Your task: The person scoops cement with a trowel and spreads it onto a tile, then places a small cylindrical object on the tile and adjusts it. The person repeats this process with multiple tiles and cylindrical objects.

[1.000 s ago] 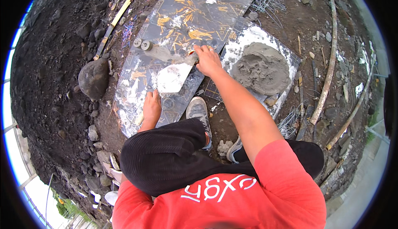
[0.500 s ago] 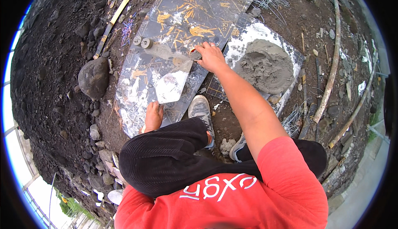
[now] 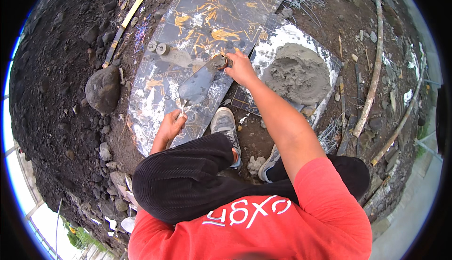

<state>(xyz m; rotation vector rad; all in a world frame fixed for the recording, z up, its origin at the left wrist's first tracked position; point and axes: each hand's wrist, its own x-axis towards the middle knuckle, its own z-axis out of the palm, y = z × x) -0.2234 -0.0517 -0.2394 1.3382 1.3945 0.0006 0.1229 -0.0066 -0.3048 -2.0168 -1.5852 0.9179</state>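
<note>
My left hand (image 3: 172, 123) grips the handle of a pointed metal trowel (image 3: 195, 85), whose grey blade slants up to the right over the dark board (image 3: 153, 90). At the blade's far end, my right hand (image 3: 239, 67) holds a small round mould or ring (image 3: 220, 62) with grey mortar in it. Two short grey cylinders (image 3: 162, 48) stand on the board to the upper left. To the right, a heap of wet grey mortar (image 3: 296, 76) lies on a second, white-smeared board (image 3: 329, 100).
A large rock (image 3: 102, 89) and dark rubble lie left of the board. Wooden strips (image 3: 127, 17), bundles of wire (image 3: 303, 1) and long poles (image 3: 374, 67) lie around on the soil. My crossed legs (image 3: 183, 180) and shoes are just below the boards.
The trowel's blade, white-looking and lower before, now shows grey and tilted, raised with my left hand. My right hand has shifted slightly right and stays at the blade's end.
</note>
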